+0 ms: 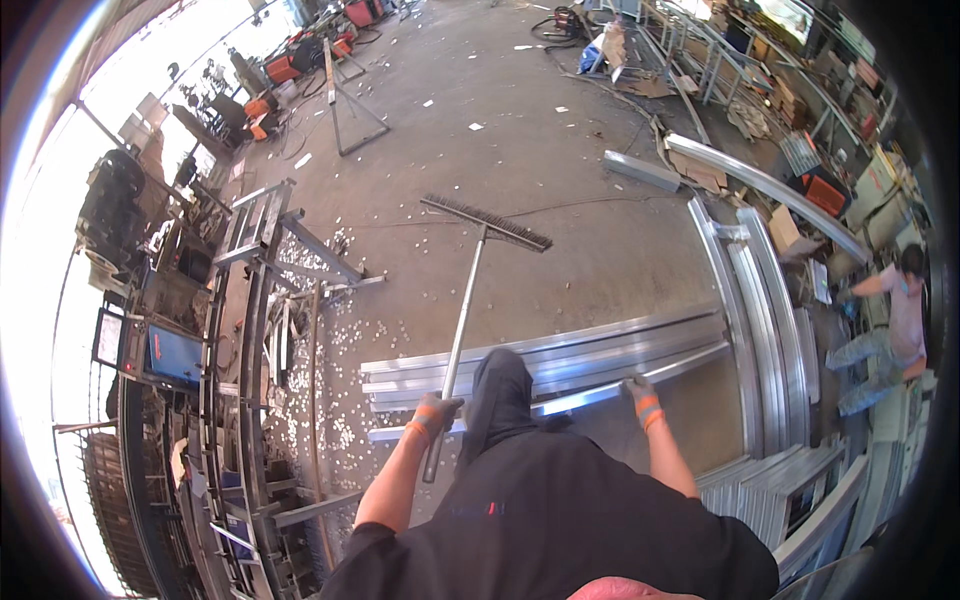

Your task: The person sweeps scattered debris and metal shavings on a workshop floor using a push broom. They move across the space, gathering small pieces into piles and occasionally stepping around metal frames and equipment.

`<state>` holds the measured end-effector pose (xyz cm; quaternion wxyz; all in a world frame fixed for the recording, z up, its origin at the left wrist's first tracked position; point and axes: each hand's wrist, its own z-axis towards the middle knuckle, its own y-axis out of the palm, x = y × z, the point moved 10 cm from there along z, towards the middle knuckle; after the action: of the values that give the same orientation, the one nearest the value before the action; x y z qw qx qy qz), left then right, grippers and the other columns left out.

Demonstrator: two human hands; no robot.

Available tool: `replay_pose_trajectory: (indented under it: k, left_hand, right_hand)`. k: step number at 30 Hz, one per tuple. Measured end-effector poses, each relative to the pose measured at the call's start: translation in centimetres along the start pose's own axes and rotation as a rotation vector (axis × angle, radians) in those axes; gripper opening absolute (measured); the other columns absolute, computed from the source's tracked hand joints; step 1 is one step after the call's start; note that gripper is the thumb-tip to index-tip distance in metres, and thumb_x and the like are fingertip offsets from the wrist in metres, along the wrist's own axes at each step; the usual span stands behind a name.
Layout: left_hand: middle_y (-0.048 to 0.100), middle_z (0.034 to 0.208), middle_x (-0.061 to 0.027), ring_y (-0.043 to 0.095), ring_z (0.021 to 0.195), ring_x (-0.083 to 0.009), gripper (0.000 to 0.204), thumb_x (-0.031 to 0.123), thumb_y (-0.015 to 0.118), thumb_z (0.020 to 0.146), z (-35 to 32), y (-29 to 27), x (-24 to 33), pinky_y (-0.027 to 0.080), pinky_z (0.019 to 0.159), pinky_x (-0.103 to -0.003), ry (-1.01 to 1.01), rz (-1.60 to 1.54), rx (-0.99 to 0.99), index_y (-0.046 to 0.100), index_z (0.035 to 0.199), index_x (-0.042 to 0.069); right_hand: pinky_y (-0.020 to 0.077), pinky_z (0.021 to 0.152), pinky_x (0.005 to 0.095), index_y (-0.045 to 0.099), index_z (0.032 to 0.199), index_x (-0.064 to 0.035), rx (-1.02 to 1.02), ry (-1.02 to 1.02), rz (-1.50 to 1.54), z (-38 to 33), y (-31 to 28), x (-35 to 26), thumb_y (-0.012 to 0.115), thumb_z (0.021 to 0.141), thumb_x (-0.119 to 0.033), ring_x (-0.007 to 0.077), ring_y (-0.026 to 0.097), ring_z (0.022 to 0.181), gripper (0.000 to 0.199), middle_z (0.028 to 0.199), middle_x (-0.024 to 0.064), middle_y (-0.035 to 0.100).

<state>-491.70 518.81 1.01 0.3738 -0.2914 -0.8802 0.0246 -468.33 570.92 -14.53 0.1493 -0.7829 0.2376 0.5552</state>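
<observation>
While pale scraps (300, 385) lie thick on the floor (600, 275) to the left of the broom (466, 325), we judge the sweeping to be unfinished at best. Beyond the broom only a few bits show, widely scattered, yet we cannot tell whether that stretch is already done or simply had little on it. No gathered heap shows ahead of the broom, so we take it that most of the scraps on its left are left to do.

Our left hand (441, 409), gloved, is closed around the lower part of the broom's handle, with the brush end reaching away from us. Our right hand (640, 388), gloved too, is off the broom, out to its right, at the nearest of the metal bars (620, 345) that lie crosswise beneath the handle. Its fingers look bent, but we cannot tell whether they clamp that bar or only hover at its edge.
</observation>
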Motion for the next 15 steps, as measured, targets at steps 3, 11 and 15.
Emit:
replay_pose_trajectory:
  k: [3,11,15]
  left_hand:
    - [0.059,0.064,-0.0055,0.053,0.049,-0.0162,0.025,0.019,0.080,0.086,7.1,-1.6,4.0,0.043,0.045,-0.034,0.031,-0.009,-0.067,0.068,0.080,-0.002]
    - [0.064,0.068,-0.0092,0.057,0.050,-0.0180,0.023,0.022,0.073,0.093,35.3,-7.3,10.4,0.044,0.045,-0.035,-0.099,-0.358,-0.129,0.073,0.083,0.002]
    - [0.070,0.079,-0.0125,0.066,0.064,-0.0202,0.038,0.034,0.077,0.086,46.2,-11.0,13.6,0.056,0.059,-0.038,-0.206,-0.120,0.066,0.069,0.102,0.000]
  right_hand:
    - [0.0520,0.072,0.0280,0.065,0.126,-0.0077,-0.125,0.054,0.167,10.7,6.2,-10.1,0.070,0.095,-0.013,0.0117,0.063,0.085,0.032,0.097,0.0004,0.068]
    - [0.0540,0.075,0.0312,0.067,0.110,-0.0086,-0.088,0.310,-0.144,31.4,15.9,-8.5,0.068,0.098,-0.024,0.0144,0.066,0.085,0.019,0.093,0.0019,0.069]
    - [0.0553,0.071,0.0339,0.069,0.115,-0.0068,-0.146,0.550,-0.525,42.3,28.1,-4.0,0.067,0.097,-0.025,0.0161,0.067,0.080,0.025,0.090,0.0046,0.070]
